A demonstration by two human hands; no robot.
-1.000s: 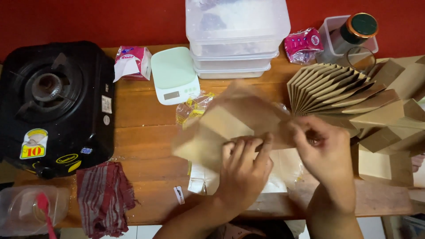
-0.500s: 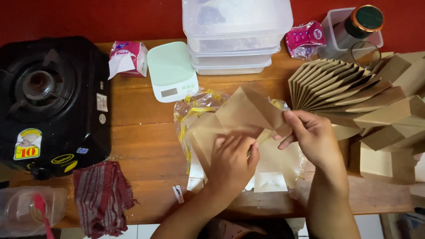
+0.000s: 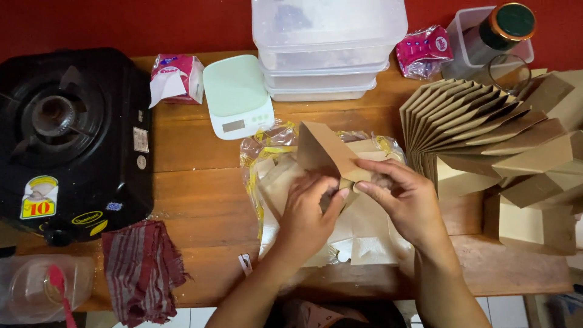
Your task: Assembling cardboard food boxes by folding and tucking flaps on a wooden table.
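Here, a half-folded brown paper box [image 3: 325,152] was pinched by both the left hand [image 3: 306,215] and right hand [image 3: 404,200] above flat sheets in a plastic bag [image 3: 267,152] at tabletop [image 3: 194,182] centre. Finished boxes [image 3: 486,121] stood fanned at 2 o'clock; wrists entered from 6 o'clock.

Taking the scale [image 3: 237,96] as landmark: its small grey screen [image 3: 234,126] sits on its near edge. Just left lies a pink-and-white packet [image 3: 177,79]; far right, a pink wrapper [image 3: 424,51]. Right below, a clear yellow-printed bag [image 3: 267,149] (crumpled). Far left, a yellow-red sticker [image 3: 38,197] and white labels [image 3: 141,139].
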